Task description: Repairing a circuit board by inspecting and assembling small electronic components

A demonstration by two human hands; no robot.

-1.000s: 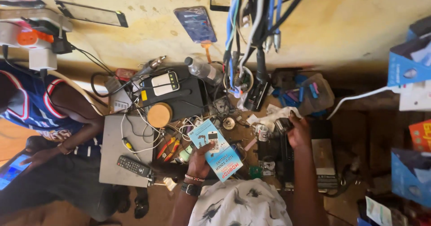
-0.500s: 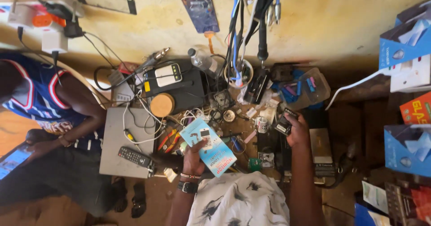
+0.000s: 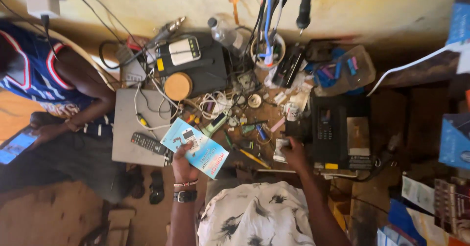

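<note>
Hands apart: left [image 3: 182, 159] grips glossy blue booklet [image 3: 196, 147], right [image 3: 293, 150] pinches small white part [image 3: 281, 148].

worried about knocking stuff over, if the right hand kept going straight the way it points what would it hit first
Probably the small white packet that the right hand already touches; beyond it lie small loose parts. Depth is hard to judge from above.

Left hand [image 3: 183, 162]: fingers hidden behind light-blue booklet [image 3: 196, 147].
Right hand [image 3: 293, 151]: small pale item at fingertips, too small to identify.
Seated person [image 3: 54, 87]: head cut off at left edge.
Bench clutter [image 3: 245, 123]: small parts indistinguishable.
</note>
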